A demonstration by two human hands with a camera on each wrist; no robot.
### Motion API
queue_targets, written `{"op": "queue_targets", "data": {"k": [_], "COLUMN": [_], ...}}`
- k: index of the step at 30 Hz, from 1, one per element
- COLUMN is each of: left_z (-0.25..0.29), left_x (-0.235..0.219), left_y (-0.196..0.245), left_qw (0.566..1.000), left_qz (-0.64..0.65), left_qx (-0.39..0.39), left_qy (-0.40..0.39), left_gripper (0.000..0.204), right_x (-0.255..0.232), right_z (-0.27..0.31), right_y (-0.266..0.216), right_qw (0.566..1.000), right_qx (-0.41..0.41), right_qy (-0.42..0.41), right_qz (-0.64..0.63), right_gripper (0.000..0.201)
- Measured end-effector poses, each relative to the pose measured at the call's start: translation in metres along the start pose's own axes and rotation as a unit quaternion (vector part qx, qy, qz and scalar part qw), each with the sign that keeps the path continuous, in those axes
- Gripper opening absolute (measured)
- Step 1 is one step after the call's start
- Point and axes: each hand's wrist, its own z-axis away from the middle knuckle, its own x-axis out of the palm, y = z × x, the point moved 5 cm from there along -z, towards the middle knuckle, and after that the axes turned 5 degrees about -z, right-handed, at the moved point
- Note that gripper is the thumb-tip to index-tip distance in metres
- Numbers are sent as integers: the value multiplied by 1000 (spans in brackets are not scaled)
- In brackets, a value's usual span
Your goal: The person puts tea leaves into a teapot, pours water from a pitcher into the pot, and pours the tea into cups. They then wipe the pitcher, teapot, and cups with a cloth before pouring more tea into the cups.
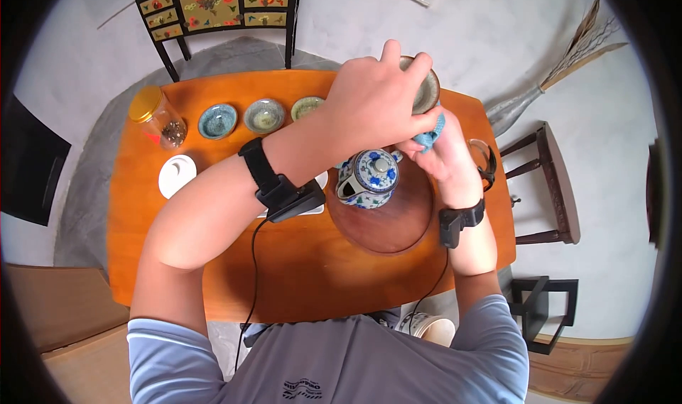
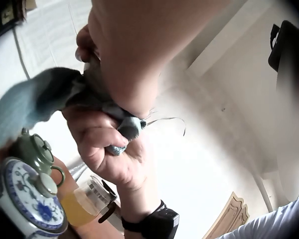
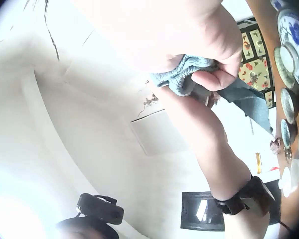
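Note:
My left hand (image 1: 373,95) grips a small glazed cup (image 1: 427,91) with a brownish rim, raised above the far right part of the table. My right hand (image 1: 444,152) holds a teal cloth (image 1: 429,135) bunched in its fingers, right at the cup's near side. In the left wrist view the cloth (image 2: 30,104) trails off to the left, and the right hand's fingers (image 2: 102,144) curl around a bunched part of it. Much of the cup is hidden behind the left hand. Below both hands stands a blue-and-white lidded teapot (image 1: 373,177).
The teapot is on a round wooden tray (image 1: 383,230). Small bowls (image 1: 264,116) line the table's far side, beside a yellow-lidded jar (image 1: 160,116) and a white dish (image 1: 177,177). A green teapot (image 2: 35,152) and a glass pitcher (image 2: 92,196) stand near the blue-and-white teapot.

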Motion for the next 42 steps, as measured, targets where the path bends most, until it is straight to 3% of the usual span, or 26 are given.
{"op": "queue_targets", "data": {"k": [1,6,8,10,12,13,14,16,17,19,23,25,26,27,29,30,32,34,36,37,39,42], "left_z": [2,5,8,12,16,17,18,20,20,22,21,17,16,13,9,7,8,11,13,13,14,15], "left_x": [-1,-13,-20,-25,-35,-41,-44,-52,-56,-62,-65,-64,-62,-58,-52,-47,-38,-25,-10,1,27,65], "left_y": [-3,-27,-35,-49,-55,-59,-60,-66,-67,-68,-67,-63,-61,-59,-55,-56,-59,-62,-68,-70,-75,-79], "left_qw": [1000,1000,999,994,992,989,989,986,986,984,987,988,989,989,990,986,981,975,967,957,951,935], "left_qz": [-9,-4,-15,5,7,7,8,16,14,-4,-14,-17,-18,-17,-15,-11,-9,40,43,48,46,38], "left_qx": [6,-31,-36,-95,-118,-139,-139,-158,-159,-168,-147,-137,-128,-125,-111,-114,-119,-97,-101,-104,-97,-89], "left_qy": [19,-4,-11,-51,-51,-50,-50,-47,-47,-67,-63,-64,-69,-78,-89,-123,-156,-195,-232,-267,-290,-342], "left_gripper": [57,57,57,55,54,52,52,51,51,50,49,49,49,49,49,50,52,56,59,63,67,74], "right_x": [0,1,-13,-13,-11,-49,-55,-55,-70,-72,-43,-39,-48,-56,-91,-81,-76,-50,-57,-52,-45,-36], "right_z": [0,-12,-30,-49,-58,-82,-89,-104,-112,-123,-127,-127,-131,-142,-171,-174,-170,-138,-110,-93,-51,-10], "right_y": [-4,-19,-28,-31,-28,-9,-1,17,24,38,46,40,39,39,39,34,-8,-47,-71,-78,-88,-86], "right_qw": [998,987,964,958,875,886,886,699,700,572,548,531,538,517,556,566,630,648,743,743,814,849], "right_qx": [3,-21,-41,-29,130,140,140,166,164,9,93,278,276,164,17,-56,-184,-172,-158,-160,-229,-279], "right_qy": [63,108,170,173,151,100,100,18,16,-139,-134,-64,-58,-102,-71,-58,32,135,185,190,218,254], "right_qz": [7,116,199,227,441,431,431,695,695,809,820,798,794,834,828,821,753,729,624,621,486,370], "right_gripper": [24,24,26,29,28,33,33,36,36,50,55,52,52,49,42,39,34,31,29,29,31,35]}}
